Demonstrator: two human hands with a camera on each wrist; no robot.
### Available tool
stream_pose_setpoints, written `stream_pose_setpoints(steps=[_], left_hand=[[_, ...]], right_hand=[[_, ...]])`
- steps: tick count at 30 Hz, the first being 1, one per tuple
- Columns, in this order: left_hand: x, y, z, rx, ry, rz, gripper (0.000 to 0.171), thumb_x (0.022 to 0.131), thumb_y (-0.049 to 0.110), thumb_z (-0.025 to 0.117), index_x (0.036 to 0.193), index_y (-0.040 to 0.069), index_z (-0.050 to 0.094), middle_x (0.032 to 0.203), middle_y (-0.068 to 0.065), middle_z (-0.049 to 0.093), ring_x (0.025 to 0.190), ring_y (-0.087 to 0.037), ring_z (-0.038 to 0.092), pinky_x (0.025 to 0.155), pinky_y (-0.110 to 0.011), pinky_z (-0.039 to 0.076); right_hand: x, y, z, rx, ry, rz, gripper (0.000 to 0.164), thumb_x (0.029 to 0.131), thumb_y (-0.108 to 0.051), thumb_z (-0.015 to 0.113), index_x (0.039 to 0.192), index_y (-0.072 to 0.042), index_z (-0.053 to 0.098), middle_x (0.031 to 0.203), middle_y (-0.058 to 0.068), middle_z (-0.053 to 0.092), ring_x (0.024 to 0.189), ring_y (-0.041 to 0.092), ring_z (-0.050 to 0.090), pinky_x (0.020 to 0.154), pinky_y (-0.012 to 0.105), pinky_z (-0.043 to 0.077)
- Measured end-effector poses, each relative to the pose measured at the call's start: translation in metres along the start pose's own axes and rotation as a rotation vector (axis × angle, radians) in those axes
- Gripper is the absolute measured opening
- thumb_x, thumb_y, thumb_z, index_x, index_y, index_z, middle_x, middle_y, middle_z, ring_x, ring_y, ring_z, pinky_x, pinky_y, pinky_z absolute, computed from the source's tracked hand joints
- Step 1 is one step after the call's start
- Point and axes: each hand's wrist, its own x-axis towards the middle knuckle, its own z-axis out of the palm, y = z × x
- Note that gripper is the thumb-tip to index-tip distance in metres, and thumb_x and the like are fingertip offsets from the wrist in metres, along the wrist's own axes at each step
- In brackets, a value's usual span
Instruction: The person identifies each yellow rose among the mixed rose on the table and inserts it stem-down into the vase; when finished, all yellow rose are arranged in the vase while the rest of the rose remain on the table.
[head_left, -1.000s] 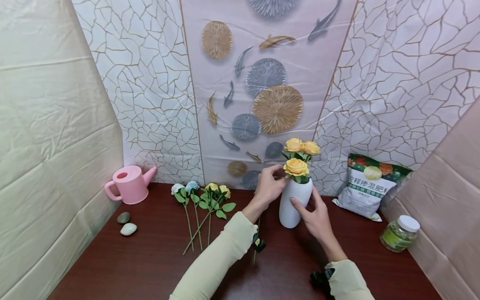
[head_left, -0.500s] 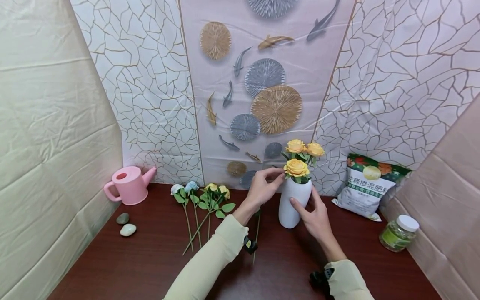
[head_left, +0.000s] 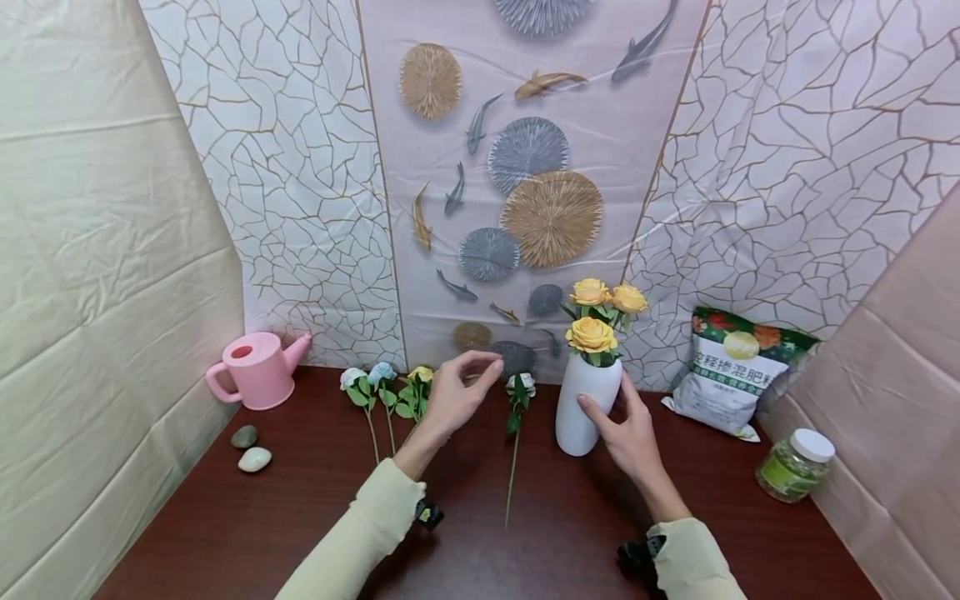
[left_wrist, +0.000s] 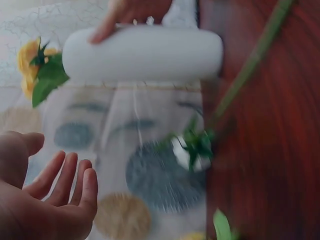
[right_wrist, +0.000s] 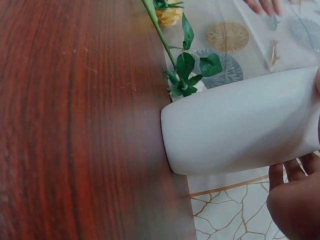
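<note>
A white vase (head_left: 587, 408) stands upright on the dark red table, with three yellow roses (head_left: 592, 335) in its mouth. My right hand (head_left: 632, 433) grips the vase from its right side, thumb in front; in the right wrist view its fingers (right_wrist: 295, 172) curl about the vase. To the left, my left hand (head_left: 454, 396) is in the air with fingers loosely bent and nothing in them, as the left wrist view also shows. Between that hand and the vase lies a single white rose (head_left: 521, 384) on a long green stem. Behind the left hand, more flowers are partly hidden.
White and blue flowers (head_left: 382, 372) and a yellow one lie left of my left hand. A pink watering can (head_left: 261, 371) and two stones (head_left: 255, 459) are at far left. On the right are a fertilizer bag (head_left: 731, 375) and a lidded jar (head_left: 797, 467).
My left hand has come away from the roses at the vase's mouth and moved left, uncovering the white rose on the table. My right hand stays on the vase.
</note>
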Motion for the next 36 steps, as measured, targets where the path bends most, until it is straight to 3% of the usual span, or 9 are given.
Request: stream_pose_setpoints(steps=[3, 8, 14, 19, 26, 30, 36], left_hand=[[-0.008, -0.01, -0.023, 0.053, 0.026, -0.029, 0.022, 0.095, 0.045, 0.067, 0.112, 0.032, 0.073, 0.11, 0.009, 0.074, 0.107, -0.014, 0.069, 0.096, -0.04, 0.057], [-0.019, -0.025, -0.056, 0.152, 0.086, -0.091, 0.019, 0.096, 0.039, 0.068, 0.111, 0.028, 0.074, 0.104, 0.008, 0.075, 0.1, -0.012, 0.07, 0.09, -0.039, 0.059], [-0.032, -0.044, -0.081, 0.305, 0.166, -0.179, 0.021, 0.096, 0.037, 0.068, 0.11, 0.022, 0.075, 0.103, 0.007, 0.075, 0.098, -0.012, 0.07, 0.086, -0.035, 0.058], [-0.04, -0.055, -0.089, 0.368, 0.159, -0.209, 0.014, 0.096, 0.031, 0.069, 0.106, 0.024, 0.077, 0.099, 0.004, 0.076, 0.092, -0.015, 0.07, 0.081, -0.036, 0.058], [-0.044, -0.06, -0.098, 0.447, 0.09, -0.244, 0.017, 0.094, 0.019, 0.071, 0.108, 0.013, 0.077, 0.096, 0.001, 0.076, 0.087, -0.016, 0.071, 0.077, -0.034, 0.058], [-0.046, -0.06, -0.099, 0.48, 0.038, -0.26, 0.015, 0.09, 0.012, 0.074, 0.105, 0.009, 0.077, 0.092, -0.001, 0.075, 0.083, -0.015, 0.071, 0.074, -0.033, 0.059], [-0.045, -0.065, -0.099, 0.494, -0.023, -0.295, 0.015, 0.088, 0.009, 0.076, 0.103, 0.009, 0.076, 0.091, -0.001, 0.075, 0.082, -0.013, 0.07, 0.072, -0.031, 0.059]], right_hand=[[0.001, 0.001, 0.0, -0.005, 0.005, 0.012, 0.076, 0.089, -0.048, 0.074, 0.151, -0.051, 0.03, 0.145, -0.012, 0.052, 0.129, 0.008, 0.052, 0.103, 0.035, 0.046], [0.001, 0.002, 0.0, 0.008, 0.009, 0.004, 0.076, 0.09, -0.046, 0.074, 0.152, -0.048, 0.03, 0.147, -0.006, 0.052, 0.131, 0.014, 0.052, 0.105, 0.043, 0.045], [0.0, 0.001, 0.0, 0.028, 0.005, 0.0, 0.078, 0.09, -0.044, 0.075, 0.153, -0.046, 0.03, 0.149, -0.003, 0.05, 0.133, 0.018, 0.051, 0.108, 0.049, 0.043], [0.0, 0.002, 0.001, 0.023, 0.005, 0.001, 0.077, 0.089, -0.045, 0.075, 0.152, -0.048, 0.03, 0.149, -0.006, 0.05, 0.133, 0.015, 0.051, 0.108, 0.047, 0.043], [-0.004, -0.018, -0.004, 0.048, -0.022, 0.027, 0.08, 0.089, -0.041, 0.076, 0.155, -0.038, 0.032, 0.15, 0.001, 0.05, 0.135, 0.02, 0.05, 0.11, 0.049, 0.041], [0.0, -0.001, 0.0, 0.033, -0.012, 0.022, 0.08, 0.089, -0.042, 0.076, 0.155, -0.041, 0.03, 0.151, 0.0, 0.05, 0.135, 0.019, 0.05, 0.11, 0.048, 0.042], [0.0, 0.003, 0.001, 0.021, 0.004, 0.006, 0.078, 0.09, -0.044, 0.075, 0.153, -0.046, 0.029, 0.148, -0.004, 0.052, 0.131, 0.015, 0.052, 0.107, 0.045, 0.044]])
